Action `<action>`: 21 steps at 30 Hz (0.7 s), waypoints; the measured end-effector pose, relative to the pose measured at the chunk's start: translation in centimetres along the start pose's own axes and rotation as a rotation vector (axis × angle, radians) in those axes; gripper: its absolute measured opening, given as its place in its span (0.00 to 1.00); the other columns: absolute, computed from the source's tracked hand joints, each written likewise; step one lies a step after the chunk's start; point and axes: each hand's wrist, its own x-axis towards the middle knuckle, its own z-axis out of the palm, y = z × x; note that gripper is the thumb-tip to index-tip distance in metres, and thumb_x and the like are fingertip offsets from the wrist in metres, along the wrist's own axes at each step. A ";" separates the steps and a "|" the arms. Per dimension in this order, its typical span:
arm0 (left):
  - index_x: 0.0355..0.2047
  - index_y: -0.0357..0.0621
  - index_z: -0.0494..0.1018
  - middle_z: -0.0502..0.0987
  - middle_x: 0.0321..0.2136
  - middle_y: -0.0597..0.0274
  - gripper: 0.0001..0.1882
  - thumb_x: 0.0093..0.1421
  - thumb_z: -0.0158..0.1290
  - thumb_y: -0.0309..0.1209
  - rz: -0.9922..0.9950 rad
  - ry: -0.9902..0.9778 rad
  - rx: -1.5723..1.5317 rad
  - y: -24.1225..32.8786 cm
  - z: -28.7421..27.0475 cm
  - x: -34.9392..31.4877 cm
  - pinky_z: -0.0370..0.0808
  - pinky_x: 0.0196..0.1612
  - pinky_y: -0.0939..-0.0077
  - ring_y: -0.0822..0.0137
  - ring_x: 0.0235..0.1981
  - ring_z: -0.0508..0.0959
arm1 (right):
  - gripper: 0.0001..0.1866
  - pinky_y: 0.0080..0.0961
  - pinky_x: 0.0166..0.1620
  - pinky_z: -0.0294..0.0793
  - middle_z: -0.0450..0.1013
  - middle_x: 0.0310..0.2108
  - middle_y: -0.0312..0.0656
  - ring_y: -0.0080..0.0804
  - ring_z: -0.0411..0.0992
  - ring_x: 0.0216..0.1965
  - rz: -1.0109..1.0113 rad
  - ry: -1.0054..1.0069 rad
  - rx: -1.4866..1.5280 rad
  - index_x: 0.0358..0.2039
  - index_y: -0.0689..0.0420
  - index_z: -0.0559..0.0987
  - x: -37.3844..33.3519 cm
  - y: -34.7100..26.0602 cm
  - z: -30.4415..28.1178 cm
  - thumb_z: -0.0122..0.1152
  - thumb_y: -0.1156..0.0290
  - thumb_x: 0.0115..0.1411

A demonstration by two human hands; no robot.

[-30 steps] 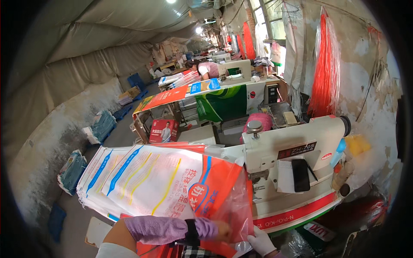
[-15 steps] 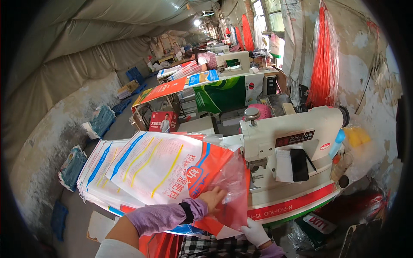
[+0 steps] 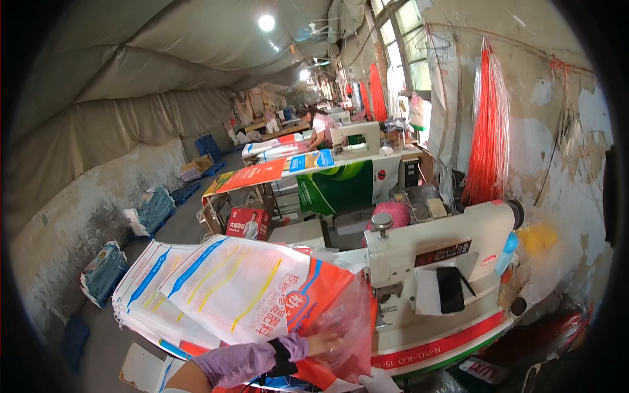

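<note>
A white, blue and red printed sack lies slantwise before me on a stack of similar sacks. A clear plastic liner sticks out of its red end. My left hand, in a purple sleeve with a black band, rests on the liner with fingers stretched out. At the sack's near right corner, my right hand in a white glove grips the edge; the lower picture edge cuts it off. Just right of the liner stands a white sewing machine, its needle area beside the sack's red end.
On the machine bed lie a black phone and a pen. Red and white strands hang on the right wall. Ahead, a person bends at another machine. Bundles of sacks lie along the left wall.
The view has tilted up, so everything sits lower in the picture. My hands stay at the sack's red end, the left on the liner and the right at the corner.
</note>
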 end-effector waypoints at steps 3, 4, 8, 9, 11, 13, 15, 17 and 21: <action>0.59 0.45 0.59 0.74 0.47 0.48 0.31 0.58 0.49 0.46 -0.765 -0.625 -0.429 8.5 -12.6 13.2 0.72 0.49 0.53 0.49 0.44 0.77 | 0.13 0.27 0.36 0.72 0.76 0.29 0.38 0.28 0.73 0.30 0.003 0.068 -0.071 0.39 0.61 0.77 1.3 2.6 -0.6 0.52 0.70 0.54; 0.55 0.46 0.63 0.76 0.42 0.50 0.27 0.57 0.50 0.44 -0.753 -0.727 -0.253 8.7 -12.2 13.7 0.73 0.46 0.53 0.49 0.41 0.79 | 0.12 0.27 0.35 0.72 0.76 0.27 0.38 0.27 0.72 0.29 0.017 0.033 -0.121 0.36 0.61 0.77 1.4 2.2 -0.5 0.52 0.71 0.54; 0.39 0.44 0.76 0.81 0.29 0.57 0.14 0.55 0.52 0.37 -0.611 -0.692 0.115 7.3 -9.1 13.1 0.76 0.40 0.60 0.52 0.37 0.80 | 0.14 0.29 0.36 0.72 0.76 0.28 0.43 0.30 0.72 0.30 0.163 0.003 -0.094 0.36 0.62 0.77 0.0 -3.2 -0.7 0.53 0.66 0.53; 0.29 0.45 0.78 0.81 0.29 0.56 0.09 0.55 0.51 0.34 -0.542 -0.520 0.137 6.8 -8.5 12.8 0.76 0.38 0.66 0.55 0.33 0.81 | 0.17 0.31 0.39 0.72 0.76 0.30 0.46 0.33 0.73 0.33 0.036 0.148 -0.241 0.37 0.63 0.77 0.0 -1.0 -0.2 0.55 0.64 0.53; 0.29 0.46 0.78 0.81 0.29 0.59 0.09 0.56 0.49 0.33 -0.518 -0.454 -0.144 6.3 -7.0 11.8 0.76 0.36 0.68 0.57 0.31 0.80 | 0.17 0.30 0.43 0.71 0.77 0.34 0.45 0.32 0.73 0.37 0.152 0.069 -0.124 0.42 0.63 0.77 -0.8 0.8 -0.9 0.56 0.66 0.55; 0.28 0.48 0.76 0.79 0.26 0.66 0.13 0.61 0.46 0.40 -0.514 -0.160 -1.042 5.0 -3.8 8.3 0.73 0.32 0.68 0.64 0.26 0.78 | 0.17 0.28 0.43 0.71 0.77 0.35 0.43 0.31 0.73 0.38 0.170 0.036 -0.056 0.43 0.63 0.77 0.2 0.7 -0.7 0.56 0.67 0.55; 0.29 0.48 0.76 0.78 0.27 0.66 0.17 0.62 0.44 0.45 -0.934 -0.173 -1.367 4.6 -4.1 7.5 0.73 0.32 0.68 0.65 0.26 0.77 | 0.17 0.27 0.44 0.71 0.77 0.36 0.41 0.30 0.73 0.38 0.212 0.023 0.006 0.45 0.62 0.77 0.9 2.5 -0.6 0.57 0.69 0.55; 0.34 0.47 0.78 0.79 0.31 0.60 0.26 0.61 0.42 0.55 -1.310 -0.135 -1.560 4.0 -2.6 5.1 0.74 0.33 0.67 0.65 0.27 0.78 | 0.17 0.26 0.44 0.71 0.77 0.38 0.38 0.28 0.72 0.39 0.208 0.017 0.054 0.45 0.62 0.77 1.7 4.2 -0.3 0.58 0.70 0.55; 0.36 0.43 0.73 0.76 0.25 0.60 0.14 0.60 0.49 0.41 -1.358 -0.618 -0.977 6.0 -6.6 12.7 0.73 0.25 0.73 0.64 0.26 0.76 | 0.16 0.26 0.44 0.72 0.77 0.37 0.39 0.29 0.73 0.39 0.291 0.049 0.045 0.45 0.61 0.77 1.4 1.2 -1.5 0.57 0.72 0.55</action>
